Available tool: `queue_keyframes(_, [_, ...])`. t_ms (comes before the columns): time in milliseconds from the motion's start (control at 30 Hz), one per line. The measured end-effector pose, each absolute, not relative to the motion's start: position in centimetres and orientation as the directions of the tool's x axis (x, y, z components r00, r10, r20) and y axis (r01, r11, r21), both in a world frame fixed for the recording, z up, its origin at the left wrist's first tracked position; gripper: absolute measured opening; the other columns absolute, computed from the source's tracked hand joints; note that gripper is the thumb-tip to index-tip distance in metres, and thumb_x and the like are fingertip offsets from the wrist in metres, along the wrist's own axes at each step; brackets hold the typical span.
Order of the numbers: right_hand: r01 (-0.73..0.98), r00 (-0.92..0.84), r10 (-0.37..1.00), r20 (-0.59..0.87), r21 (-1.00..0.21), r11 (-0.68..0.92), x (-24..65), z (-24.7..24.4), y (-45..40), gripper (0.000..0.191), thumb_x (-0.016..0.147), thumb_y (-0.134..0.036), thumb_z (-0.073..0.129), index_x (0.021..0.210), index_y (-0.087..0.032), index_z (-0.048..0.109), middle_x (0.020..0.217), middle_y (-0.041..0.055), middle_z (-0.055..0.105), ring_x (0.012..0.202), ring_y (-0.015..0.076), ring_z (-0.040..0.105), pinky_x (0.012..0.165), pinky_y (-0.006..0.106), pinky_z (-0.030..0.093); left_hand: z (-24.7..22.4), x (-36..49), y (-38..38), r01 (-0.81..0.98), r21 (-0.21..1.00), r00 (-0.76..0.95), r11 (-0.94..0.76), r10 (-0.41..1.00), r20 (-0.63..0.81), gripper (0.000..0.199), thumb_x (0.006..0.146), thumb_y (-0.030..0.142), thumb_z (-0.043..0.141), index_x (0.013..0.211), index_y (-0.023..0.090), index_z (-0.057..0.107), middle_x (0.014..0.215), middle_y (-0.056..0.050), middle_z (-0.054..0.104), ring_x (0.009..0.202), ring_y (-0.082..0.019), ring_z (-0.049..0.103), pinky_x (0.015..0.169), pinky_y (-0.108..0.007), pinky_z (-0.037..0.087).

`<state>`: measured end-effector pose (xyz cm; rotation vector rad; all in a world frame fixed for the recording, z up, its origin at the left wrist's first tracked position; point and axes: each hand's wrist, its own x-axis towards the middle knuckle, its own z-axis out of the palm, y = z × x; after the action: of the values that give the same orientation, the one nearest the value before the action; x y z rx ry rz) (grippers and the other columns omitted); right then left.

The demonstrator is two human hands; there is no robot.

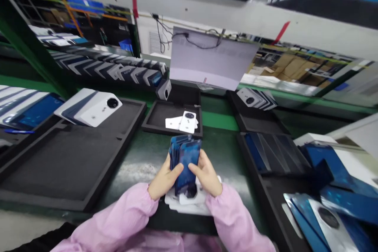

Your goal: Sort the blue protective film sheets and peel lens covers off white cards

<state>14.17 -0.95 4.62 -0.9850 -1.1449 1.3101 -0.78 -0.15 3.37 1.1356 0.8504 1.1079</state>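
Both my hands grip a fanned stack of blue, glossy phone back covers (pixel 190 155), held up over the dark green bench. My left hand (pixel 163 179) closes around the stack's left side, its thumb on the front cover. From the other side my right hand (pixel 209 174) holds the same stack, thumb also pressed on the front. Below the stack, white phone back covers (pixel 189 206) lie near the bench's front edge, partly hidden by my hands and the stack. Ahead, a few white covers (pixel 188 122) with a round black camera area rest in a small black tray (pixel 152 124).
A large black tray (pixel 67 173) lies to the left, with white covers (pixel 99 108) leaning at its far end. On the right, another black tray (pixel 260 189) holds dark blue covers (pixel 277 151). Rows of covers (pixel 109 69) stand behind. A white board (pixel 211 61) hangs ahead.
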Motion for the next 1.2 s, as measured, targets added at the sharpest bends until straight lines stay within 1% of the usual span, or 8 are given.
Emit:
queue_keyframes(100, [-0.150,-0.109,0.991,0.081,-0.987,0.065,14.7,6.9,-1.1,0.041,0.069,-0.037,0.072,0.103,-0.025,0.053,0.100,0.0023,0.066,0.095,0.0202,0.062,0.092,0.039,0.047,5.3,-0.2,-0.4,-0.124,0.979,0.304,-0.159,0.933,0.190,0.055,0.077,0.040,0.063,0.126,0.020,0.052,0.142,-0.009,0.040,0.132,-0.030,0.033,0.111,-0.040,0.022])
queue_keyframes(267, [0.169,0.044,0.952,0.302,-0.942,0.291,18.4,10.4,-2.5,0.035,0.075,-0.029,0.066,0.108,-0.025,0.054,0.096,0.0025,0.066,0.087,0.0203,0.063,0.083,0.038,0.050,6.2,-0.8,-1.4,-0.227,0.953,0.318,-0.201,0.909,0.268,0.062,0.085,0.038,0.053,0.140,0.024,0.028,0.140,-0.012,0.038,0.128,-0.027,0.038,0.105,-0.043,0.034])
queue_keyframes(433, [0.704,-0.070,0.828,0.556,-0.560,0.436,20.5,6.3,-6.5,0.039,0.078,-0.010,0.052,0.113,-0.026,0.058,0.110,0.0070,0.063,0.102,0.0262,0.057,0.090,0.047,0.043,1.6,-3.1,-5.7,0.109,0.967,0.144,-0.229,0.966,0.213,0.060,0.084,0.031,0.055,0.138,0.027,0.027,0.142,-0.011,0.031,0.133,-0.027,0.030,0.109,-0.046,0.026])
queue_keyframes(533, [0.803,-0.230,0.868,0.440,-0.419,0.424,19.5,2.0,-8.9,0.037,0.079,-0.008,0.047,0.108,-0.025,0.062,0.105,0.0096,0.065,0.092,0.0265,0.057,0.078,0.047,0.047,-1.3,-3.6,-8.9,0.307,0.930,0.177,-0.204,0.972,0.155,0.073,0.085,0.034,0.054,0.143,0.027,0.010,0.147,-0.014,0.021,0.137,-0.031,0.022,0.109,-0.053,0.023])
queue_keyframes(700, [0.787,-0.317,0.929,0.193,-0.492,0.371,18.5,1.1,-10.1,0.047,0.068,-0.034,0.074,0.112,-0.025,0.060,0.114,0.0124,0.059,0.099,0.0305,0.052,0.083,0.048,0.044,-3.1,-2.4,-10.6,0.551,0.733,0.375,-0.400,0.903,0.211,0.117,0.065,0.048,0.072,0.144,0.026,-0.011,0.151,-0.021,0.001,0.138,-0.040,0.007,0.105,-0.060,0.023])
queue_keyframes(933, [0.754,-0.243,0.970,0.024,-0.625,0.204,21.4,2.8,-6.2,0.042,0.068,-0.040,0.072,0.105,-0.022,0.063,0.124,0.0115,0.052,0.119,0.0307,0.044,0.098,0.048,0.034,-3.7,-1.3,-9.0,0.701,0.519,0.418,-0.490,0.871,0.258,0.095,0.075,0.049,0.061,0.146,0.021,0.003,0.148,-0.023,0.023,0.137,-0.038,0.017,0.103,-0.057,0.025])
queue_keyframes(1033, [0.738,-0.126,0.972,-0.199,-0.674,-0.043,21.7,2.1,-4.4,0.074,0.052,-0.044,0.080,0.116,-0.017,0.054,0.111,0.0120,0.059,0.103,0.0296,0.056,0.088,0.045,0.043,-3.7,-1.2,-9.0,0.717,0.491,0.423,-0.495,0.869,0.258,0.088,0.077,0.049,0.059,0.145,0.021,0.011,0.148,-0.022,0.025,0.137,-0.039,0.015,0.103,-0.059,0.024])
queue_keyframes(1200, [0.840,-0.184,0.932,-0.311,-0.543,-0.015,19.6,1.9,-4.2,0.069,0.036,-0.053,0.082,0.091,-0.016,0.062,0.088,0.0074,0.063,0.087,0.0294,0.059,0.077,0.041,0.045,-3.7,-1.2,-9.2,0.673,0.559,0.398,-0.484,0.874,0.279,0.096,0.077,0.047,0.060,0.145,0.018,-0.002,0.148,-0.025,0.023,0.138,-0.039,0.014,0.102,-0.058,0.028])
